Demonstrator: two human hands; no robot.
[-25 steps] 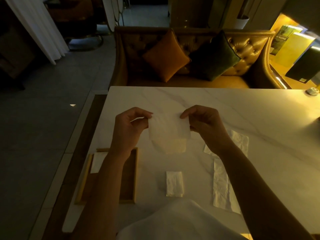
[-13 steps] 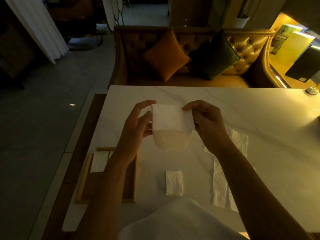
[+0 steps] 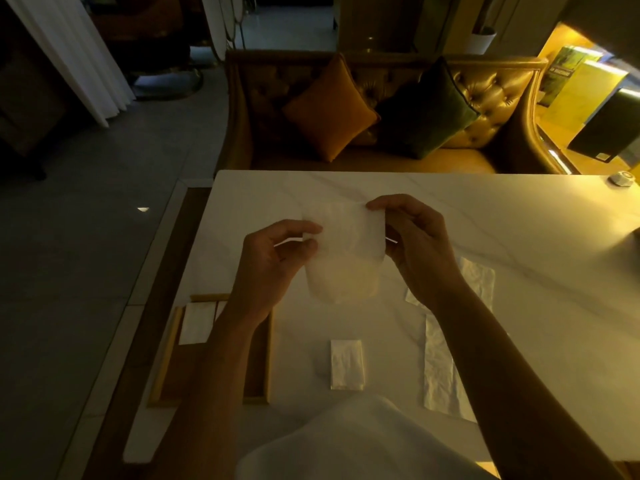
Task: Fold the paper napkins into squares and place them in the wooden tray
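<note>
A white paper napkin (image 3: 343, 251) hangs in the air above the marble table, doubled over so its lower fold curves downward. My left hand (image 3: 273, 261) pinches its left edge between thumb and fingers. My right hand (image 3: 412, 237) pinches its upper right corner. The wooden tray (image 3: 166, 358) lies at the table's near left edge, partly hidden under my left forearm, with one folded napkin (image 3: 195, 323) in its far left corner. A small folded napkin (image 3: 347, 364) rests on the table below my hands.
Unfolded napkins (image 3: 438, 368) lie flat on the table under my right forearm. A small round object (image 3: 621, 177) sits at the far right table edge. A tufted sofa (image 3: 491, 95) with two cushions stands behind the white marble table (image 3: 519, 237).
The napkin's top edge has been lifted higher and the sheet doubled over. My left hand slid down the left edge while my right hand stayed on the upper right corner.
</note>
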